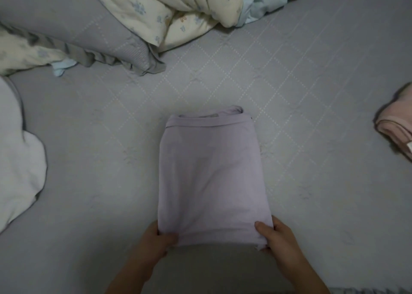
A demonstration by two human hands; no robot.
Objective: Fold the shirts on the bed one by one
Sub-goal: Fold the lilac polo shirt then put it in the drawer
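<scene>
Grey quilted bed [289, 71] bears lilac shirt [211, 171], duvet [178, 10], perhaps pink garment [394, 126].

Open bedsheet [289, 93] between quilt [178, 10] and pink garment [394, 126].

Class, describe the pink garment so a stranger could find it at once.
Start at the grey quilted bedspread and follow it to the far right edge. There lies the folded pink garment, the only pink cloth, apart from the lilac folded shirt in the middle.

shirt [210, 173]: matt lilac cloth, smooth | bed [312, 115]: grey quilted cloth, stitched, seemingly matt
</scene>
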